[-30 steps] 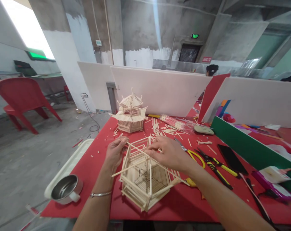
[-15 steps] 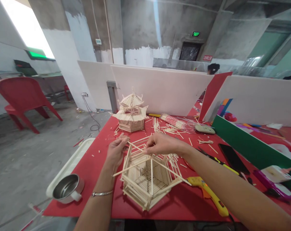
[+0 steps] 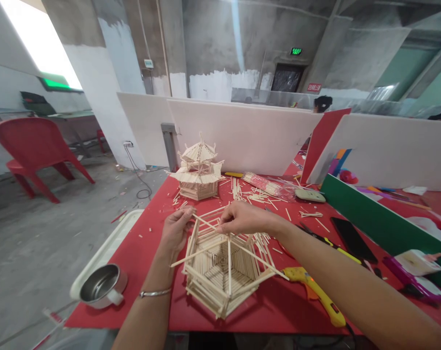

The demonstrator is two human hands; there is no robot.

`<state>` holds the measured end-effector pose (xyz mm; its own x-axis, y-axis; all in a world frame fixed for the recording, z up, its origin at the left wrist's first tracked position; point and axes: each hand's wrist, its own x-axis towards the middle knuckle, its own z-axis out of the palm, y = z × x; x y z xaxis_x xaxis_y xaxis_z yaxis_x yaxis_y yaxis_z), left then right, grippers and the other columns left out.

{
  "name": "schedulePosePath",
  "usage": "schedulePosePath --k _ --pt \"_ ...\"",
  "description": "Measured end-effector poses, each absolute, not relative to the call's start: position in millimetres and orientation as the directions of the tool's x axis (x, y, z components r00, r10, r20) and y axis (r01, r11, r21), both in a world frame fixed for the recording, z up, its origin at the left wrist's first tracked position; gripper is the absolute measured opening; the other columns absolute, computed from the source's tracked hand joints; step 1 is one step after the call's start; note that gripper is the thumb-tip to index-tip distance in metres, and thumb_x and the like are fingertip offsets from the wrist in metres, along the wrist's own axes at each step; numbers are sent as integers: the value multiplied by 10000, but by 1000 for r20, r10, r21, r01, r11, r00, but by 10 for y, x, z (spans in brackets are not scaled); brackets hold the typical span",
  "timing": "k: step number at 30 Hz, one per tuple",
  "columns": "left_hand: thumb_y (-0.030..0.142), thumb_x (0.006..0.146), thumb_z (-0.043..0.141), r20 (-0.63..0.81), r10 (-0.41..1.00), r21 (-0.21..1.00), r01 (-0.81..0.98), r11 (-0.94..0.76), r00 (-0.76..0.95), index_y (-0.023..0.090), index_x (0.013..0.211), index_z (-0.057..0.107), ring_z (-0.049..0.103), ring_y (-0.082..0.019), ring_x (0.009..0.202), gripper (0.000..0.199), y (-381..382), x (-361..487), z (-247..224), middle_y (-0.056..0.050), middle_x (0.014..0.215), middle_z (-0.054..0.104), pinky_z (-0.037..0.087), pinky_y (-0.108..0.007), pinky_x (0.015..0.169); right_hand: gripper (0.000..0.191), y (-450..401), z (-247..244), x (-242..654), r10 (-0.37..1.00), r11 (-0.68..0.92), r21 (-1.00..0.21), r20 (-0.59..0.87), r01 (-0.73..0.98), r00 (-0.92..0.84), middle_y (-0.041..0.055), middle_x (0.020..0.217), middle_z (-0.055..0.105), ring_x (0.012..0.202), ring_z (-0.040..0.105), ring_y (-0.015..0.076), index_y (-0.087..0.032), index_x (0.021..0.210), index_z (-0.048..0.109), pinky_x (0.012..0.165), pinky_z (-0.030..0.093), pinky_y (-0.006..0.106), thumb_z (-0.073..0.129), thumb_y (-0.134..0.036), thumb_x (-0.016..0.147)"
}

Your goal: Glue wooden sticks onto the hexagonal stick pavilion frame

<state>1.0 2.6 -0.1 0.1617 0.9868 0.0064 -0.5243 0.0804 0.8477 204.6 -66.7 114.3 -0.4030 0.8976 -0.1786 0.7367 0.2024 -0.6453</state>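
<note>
A thin wooden stick (image 3: 205,221) slants over the far left side of a six-sided stick frame (image 3: 206,287). My left hand (image 3: 177,226) pinches its outer end, and my right hand (image 3: 235,217) pinches the end near the frame's middle. Other sticks run out from that middle: one to the left, one toward me and one to the right, past the frame's edge. Inside, the floor is laid in rings of sticks. A yellow glue gun (image 3: 315,291) lies just right of the frame, below my right forearm.
Behind the frame stands a pagoda model (image 3: 198,182) of sticks. Loose sticks (image 3: 259,197) and a bagged bundle (image 3: 266,184) lie beyond my right hand. A metal cup (image 3: 102,284) sits at left. Pliers (image 3: 330,245), a phone (image 3: 353,238) and a green board (image 3: 384,218) are at right.
</note>
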Motion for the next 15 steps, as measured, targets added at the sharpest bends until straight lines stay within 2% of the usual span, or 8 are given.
schedulePosePath --k 3,6,8,10,11,13,15 --pt "332 571 899 -8 985 853 -513 95 170 122 760 756 563 -67 482 317 13 3 17 0 605 647 464 -167 442 364 -681 1190 2127 928 244 -629 -68 738 -365 -45 580 491 544 380 86 -186 677 667 529 288 245 554 -482 856" --pt "344 556 906 7 986 854 -513 81 168 120 762 761 556 -67 482 338 7 -3 42 -2 603 652 465 -175 452 465 -745 1201 2586 983 183 -531 94 827 -157 5 729 635 659 521 127 -198 818 712 617 368 261 435 -554 926" --pt "380 557 901 20 984 848 -524 77 176 114 762 763 544 -63 475 363 11 -4 52 -4 591 648 453 -173 444 505 -863 1112 3106 964 -118 -353 183 928 192 61 878 699 815 611 193 -201 916 723 698 408 302 350 -537 962" --pt "455 588 874 22 982 837 -541 85 188 111 771 762 549 -70 482 405 20 0 52 -10 586 647 446 -175 438 489 -1055 925 3673 815 -540 -136 165 831 556 120 1049 710 990 637 271 -210 1031 720 800 436 372 320 -484 972" --pt "497 604 854 21 982 829 -552 88 189 111 772 760 562 -78 495 432 25 3 50 -16 594 653 446 -176 436 483 -1172 805 3931 750 -638 -94 148 764 645 203 1089 695 1042 630 345 -150 1057 719 835 432 451 351 -448 962" --pt "560 619 824 19 982 814 -573 95 189 106 770 756 591 -93 538 483 35 9 44 -33 628 673 450 -176 437 502 -1422 541 4337 653 -747 -68 116 662 748 344 1031 669 1014 635 453 -27 997 723 814 425 569 423 -424 930" --pt "584 612 818 16 983 802 -589 97 184 99 760 753 610 -103 578 511 40 11 41 -44 661 687 468 -176 450 508 -1646 296 4582 627 -767 -82 114 637 770 344 958 684 938 670 431 -46 924 742 798 444 561 464 -470 915"
